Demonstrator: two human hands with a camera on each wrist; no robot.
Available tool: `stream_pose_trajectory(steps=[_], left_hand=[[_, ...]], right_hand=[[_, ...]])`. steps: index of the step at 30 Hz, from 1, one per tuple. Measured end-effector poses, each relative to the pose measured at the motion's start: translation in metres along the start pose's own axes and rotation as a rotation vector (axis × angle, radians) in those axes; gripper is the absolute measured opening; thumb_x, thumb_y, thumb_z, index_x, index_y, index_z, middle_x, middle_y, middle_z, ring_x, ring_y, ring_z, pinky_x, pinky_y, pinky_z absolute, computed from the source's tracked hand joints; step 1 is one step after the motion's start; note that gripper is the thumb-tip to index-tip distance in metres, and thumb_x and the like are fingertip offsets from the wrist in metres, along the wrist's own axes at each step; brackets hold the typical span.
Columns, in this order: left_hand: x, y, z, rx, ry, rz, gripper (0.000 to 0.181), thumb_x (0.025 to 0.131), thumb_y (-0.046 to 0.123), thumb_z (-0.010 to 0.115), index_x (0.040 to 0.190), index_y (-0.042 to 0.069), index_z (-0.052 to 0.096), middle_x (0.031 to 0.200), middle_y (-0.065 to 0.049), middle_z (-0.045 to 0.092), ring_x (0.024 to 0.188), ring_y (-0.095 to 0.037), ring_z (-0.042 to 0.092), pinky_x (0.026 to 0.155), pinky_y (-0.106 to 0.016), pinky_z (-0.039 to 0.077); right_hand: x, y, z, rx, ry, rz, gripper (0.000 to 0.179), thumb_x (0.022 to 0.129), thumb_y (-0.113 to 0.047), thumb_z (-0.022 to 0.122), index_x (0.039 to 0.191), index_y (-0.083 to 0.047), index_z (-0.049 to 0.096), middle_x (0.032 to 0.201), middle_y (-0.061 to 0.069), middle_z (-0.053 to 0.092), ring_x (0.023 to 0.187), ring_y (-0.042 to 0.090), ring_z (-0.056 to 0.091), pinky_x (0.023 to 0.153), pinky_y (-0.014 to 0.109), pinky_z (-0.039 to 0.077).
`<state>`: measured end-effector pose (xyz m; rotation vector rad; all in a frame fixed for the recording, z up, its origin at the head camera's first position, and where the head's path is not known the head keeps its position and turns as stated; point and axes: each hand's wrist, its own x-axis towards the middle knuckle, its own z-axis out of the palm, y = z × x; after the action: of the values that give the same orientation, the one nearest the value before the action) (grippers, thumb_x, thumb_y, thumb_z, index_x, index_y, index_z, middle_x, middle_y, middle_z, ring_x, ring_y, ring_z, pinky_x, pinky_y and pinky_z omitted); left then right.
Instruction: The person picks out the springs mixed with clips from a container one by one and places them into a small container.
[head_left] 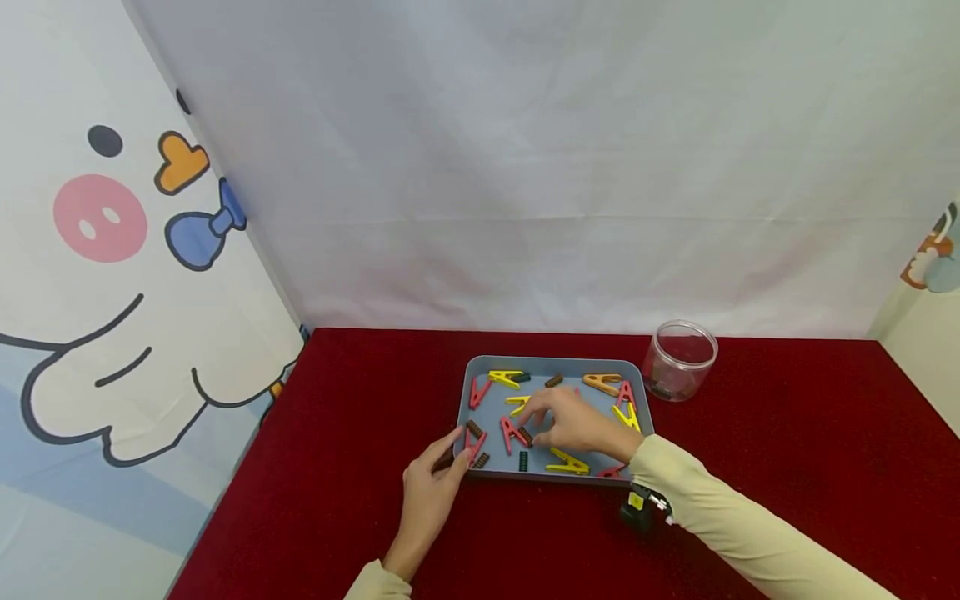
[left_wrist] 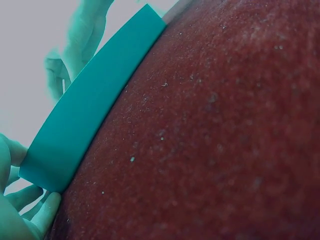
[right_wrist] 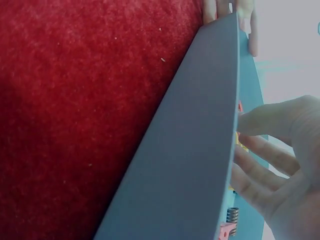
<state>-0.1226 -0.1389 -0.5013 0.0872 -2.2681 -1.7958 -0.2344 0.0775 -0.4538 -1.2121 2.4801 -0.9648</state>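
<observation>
A shallow grey-blue tray (head_left: 555, 365) holds A-shaped plastic clips in pink, yellow and orange, among several small dark and brown coil springs. At its near left corner my left hand (head_left: 431, 492) grips the tray, fingers and thumb on the wall; the left wrist view shows this hand (left_wrist: 22, 205) at the corner too. My right hand (head_left: 573, 421) reaches inside, thumb and forefinger apart on either side of a brown spring (head_left: 527, 436), beside a pink clip (head_left: 512, 433). In the right wrist view the tray wall (right_wrist: 185, 130) hides the fingertips of that hand (right_wrist: 280, 165).
A clear round jar (head_left: 681, 362) stands by the tray's far right corner, with some small dark things at its bottom. Dark red cloth (head_left: 345, 417) covers the table. A pale curtain (head_left: 570, 217) hangs behind, and a cartoon-printed sheet (head_left: 112, 333) at left.
</observation>
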Motion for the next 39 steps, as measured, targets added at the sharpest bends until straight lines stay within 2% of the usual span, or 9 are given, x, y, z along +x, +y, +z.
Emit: stream_pose_trajectory(steps=[4,12,21,28,35,39], left_hand=[[-0.001,0.000,0.001,-0.004,0.011,0.003,0.038,0.081,0.024,0.063,0.117,0.014,0.058,0.115,-0.005,0.056,0.079,-0.015,0.064,0.070,-0.023,0.049],[0.000,0.000,0.002,-0.008,0.010,-0.040,0.038,0.081,0.026,0.063,0.117,0.015,0.058,0.116,-0.004,0.055,0.080,-0.015,0.063,0.070,-0.023,0.049],[0.001,0.000,0.002,-0.026,0.009,-0.008,0.037,0.081,0.023,0.063,0.117,0.014,0.058,0.115,-0.005,0.055,0.081,-0.014,0.063,0.069,-0.022,0.049],[-0.003,0.026,-0.001,-0.048,-0.019,-0.059,0.037,0.083,0.014,0.062,0.118,0.006,0.056,0.119,-0.012,0.052,0.085,-0.027,0.062,0.071,-0.024,0.049],[0.001,0.001,0.001,-0.021,0.002,-0.033,0.037,0.082,0.022,0.063,0.118,0.014,0.058,0.119,-0.005,0.053,0.081,-0.018,0.063,0.070,-0.023,0.049],[0.001,0.000,0.002,-0.012,0.017,-0.020,0.036,0.082,0.021,0.063,0.117,0.015,0.059,0.118,-0.003,0.054,0.080,-0.016,0.064,0.069,-0.023,0.049]], right_hand=[[0.001,0.001,0.004,-0.005,-0.014,0.005,0.027,0.071,-0.006,0.071,0.096,-0.013,0.067,0.097,0.000,0.060,0.078,0.016,0.053,0.062,0.028,0.044],[0.002,-0.001,0.008,-0.015,-0.022,0.023,0.027,0.070,-0.004,0.070,0.096,-0.012,0.067,0.095,0.002,0.059,0.077,0.016,0.052,0.063,0.029,0.042],[0.001,0.003,0.009,-0.020,-0.004,0.012,0.021,0.067,-0.004,0.073,0.086,-0.010,0.068,0.092,0.002,0.061,0.073,0.014,0.054,0.061,0.024,0.044],[-0.001,0.003,0.005,0.029,-0.004,0.023,0.020,0.069,-0.002,0.071,0.087,-0.009,0.068,0.087,0.002,0.060,0.070,0.014,0.055,0.060,0.024,0.045],[-0.004,0.005,0.004,0.071,0.018,0.026,0.019,0.069,0.000,0.070,0.086,-0.007,0.067,0.082,0.003,0.060,0.066,0.010,0.055,0.056,0.023,0.046],[-0.006,0.006,0.003,0.087,0.023,0.024,0.019,0.070,0.000,0.069,0.087,-0.008,0.067,0.081,0.003,0.060,0.065,0.010,0.055,0.057,0.023,0.047]])
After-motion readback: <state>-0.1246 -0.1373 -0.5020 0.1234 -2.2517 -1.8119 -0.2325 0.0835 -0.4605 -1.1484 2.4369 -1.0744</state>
